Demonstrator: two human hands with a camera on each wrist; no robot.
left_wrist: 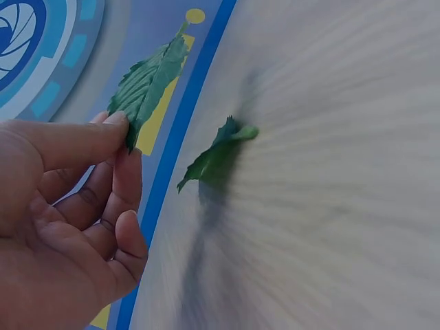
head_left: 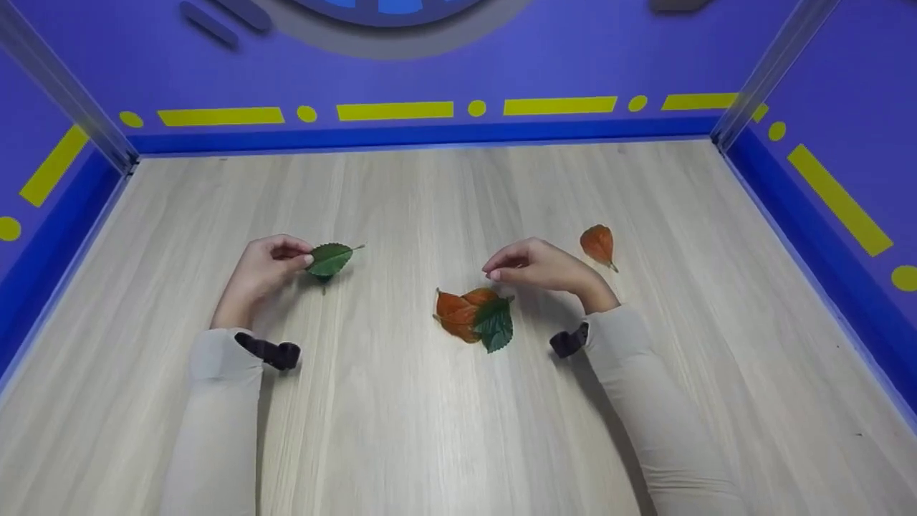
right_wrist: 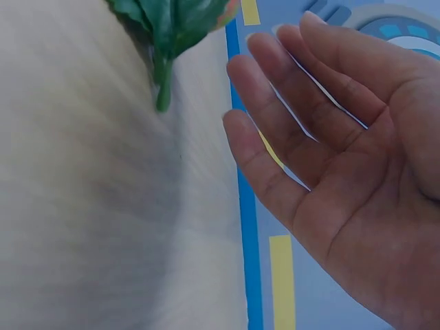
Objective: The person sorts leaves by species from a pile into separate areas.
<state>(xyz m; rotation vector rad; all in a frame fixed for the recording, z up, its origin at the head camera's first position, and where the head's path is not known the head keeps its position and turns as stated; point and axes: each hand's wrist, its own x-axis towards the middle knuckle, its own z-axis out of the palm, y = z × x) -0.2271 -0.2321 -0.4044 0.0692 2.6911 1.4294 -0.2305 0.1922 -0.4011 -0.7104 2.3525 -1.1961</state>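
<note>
Between thumb and fingers, my left hand [head_left: 259,276] pinches a green leaf [head_left: 331,259] with a toothed edge, raised off the table, its stem pointing right. Below it, a second green leaf [left_wrist: 218,152] lies on the table, mostly covered by the held one in the head view. My right hand [head_left: 543,269] hovers with loosely bent fingers and holds nothing. Just in front of it lies a small pile of overlapping orange leaves [head_left: 454,312], with a dark green leaf [head_left: 494,327] on its right side. The right wrist view shows green leaf blades and a stem [right_wrist: 163,86] beside the fingers.
A single orange leaf [head_left: 597,244] lies on the wood-grain table [head_left: 401,430], right of and beyond my right hand. Blue-purple walls [head_left: 401,86] with yellow marks border the table at the back and sides.
</note>
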